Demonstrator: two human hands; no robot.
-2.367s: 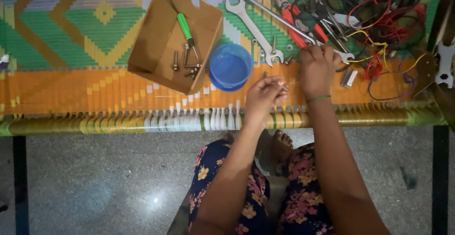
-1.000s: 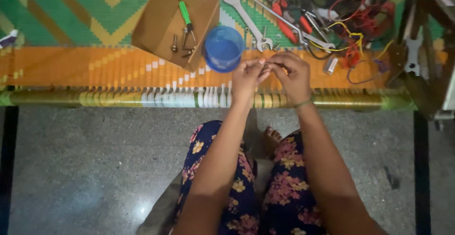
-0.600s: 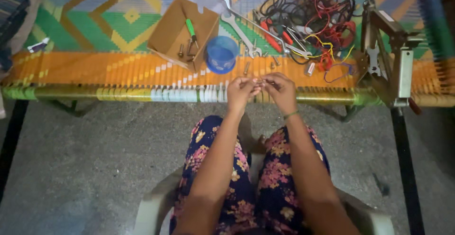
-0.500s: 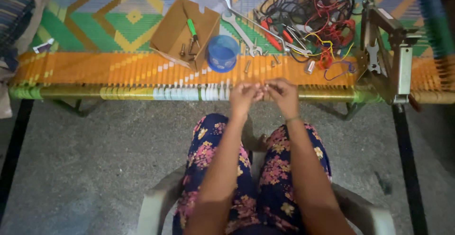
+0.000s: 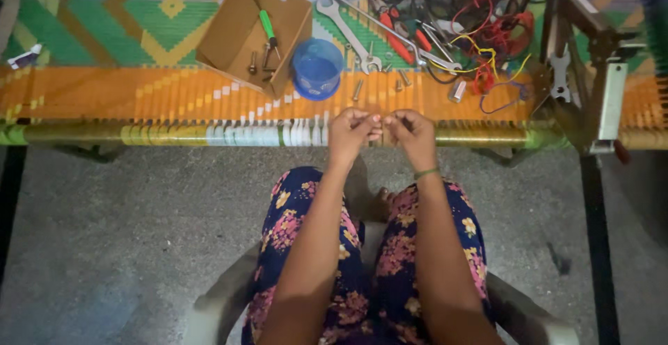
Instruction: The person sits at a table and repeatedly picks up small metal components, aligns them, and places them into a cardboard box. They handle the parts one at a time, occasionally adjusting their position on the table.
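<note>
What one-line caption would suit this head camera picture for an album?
Seated person's left hand and right hand meet fingertip to fingertip at a woven mat's edge, below a blue cup.

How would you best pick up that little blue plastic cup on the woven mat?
Grip the round blue plastic cup by its rim or side wall, coming from above. It stands upright, mouth open upward, with a brown cardboard box close on its left.

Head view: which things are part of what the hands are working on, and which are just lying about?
In hand:
left hand and right hand, fingertips together over something too small to identify
loose bolts nearest them

Lying about:
blue cup
cardboard box
spanners
wire tangle
</note>
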